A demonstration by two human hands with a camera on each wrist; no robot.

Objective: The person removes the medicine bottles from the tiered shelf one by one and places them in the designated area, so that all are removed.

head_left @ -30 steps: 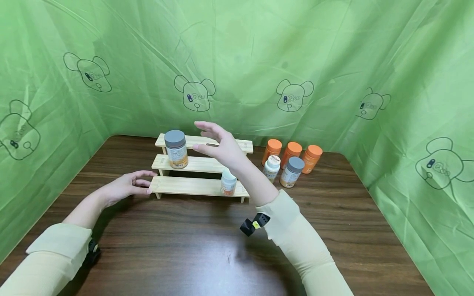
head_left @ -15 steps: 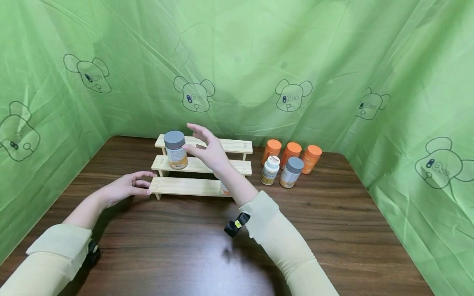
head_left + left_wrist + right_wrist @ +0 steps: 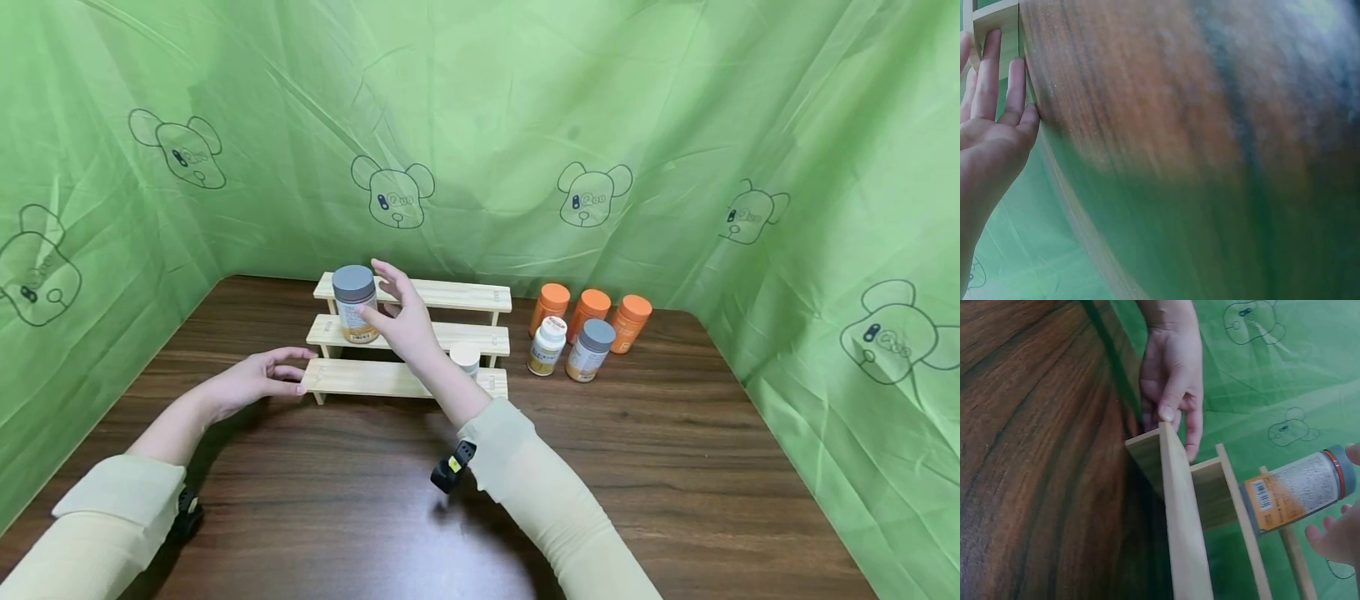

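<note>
A grey-lidded jar (image 3: 349,310) with a white and orange label stands upright at the left of the middle step of a three-tier wooden shelf stand (image 3: 375,377). My right hand (image 3: 411,325) is at the jar's right side, thumb in front and fingers farther back; firm contact cannot be made out. In the right wrist view that hand's thumb (image 3: 1317,535) appears beside the jar (image 3: 1291,490). My left hand (image 3: 251,383) touches the stand's left end, its thumb at the lowest board and its fingers fairly straight along the side.
A white-capped bottle (image 3: 465,358) stands on the lowest step at right, partly behind my right forearm. Right of the stand are several orange bottles (image 3: 594,310), a small white bottle (image 3: 547,346) and another grey-lidded jar (image 3: 590,350). Green cloth (image 3: 480,125) surrounds the table.
My right hand has moved left and slightly down to the grey-lidded jar, its forearm passing across the white-capped bottle. My left hand, the jar and the stand have stayed in place.
</note>
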